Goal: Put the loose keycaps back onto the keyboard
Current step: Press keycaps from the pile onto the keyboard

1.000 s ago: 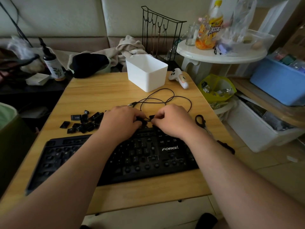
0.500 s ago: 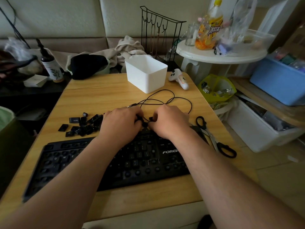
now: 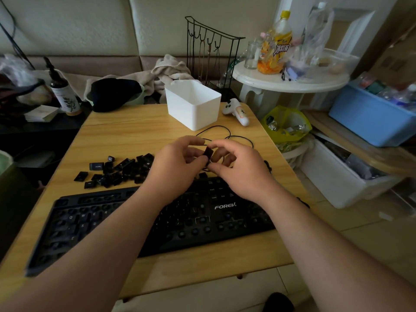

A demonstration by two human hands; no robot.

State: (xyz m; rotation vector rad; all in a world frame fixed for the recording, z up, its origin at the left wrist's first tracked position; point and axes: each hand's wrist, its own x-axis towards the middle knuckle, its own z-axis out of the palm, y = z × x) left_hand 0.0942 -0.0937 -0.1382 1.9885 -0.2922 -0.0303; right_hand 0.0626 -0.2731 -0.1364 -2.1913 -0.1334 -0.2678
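Note:
A black keyboard (image 3: 202, 221) lies across the near half of the wooden table (image 3: 135, 131); many of its key positions are bare stems. A pile of several loose black keycaps (image 3: 117, 170) sits on the table left of my hands. One more loose keycap (image 3: 202, 175) lies just behind the keyboard's top edge. My left hand (image 3: 173, 167) and my right hand (image 3: 238, 167) are raised above the keyboard's back edge and together pinch a single black keycap (image 3: 208, 153) between their fingertips.
A white plastic bin (image 3: 193, 104) stands at the table's back, with a small white toy-like device (image 3: 236, 111) to its right. The keyboard's black cable (image 3: 225, 134) coils behind my hands. Scissors (image 3: 267, 165) lie at the right edge, partly hidden by my right wrist.
Both hands have lifted from the keyboard's top row and now hold one keycap up between them. The camera has shifted slightly.

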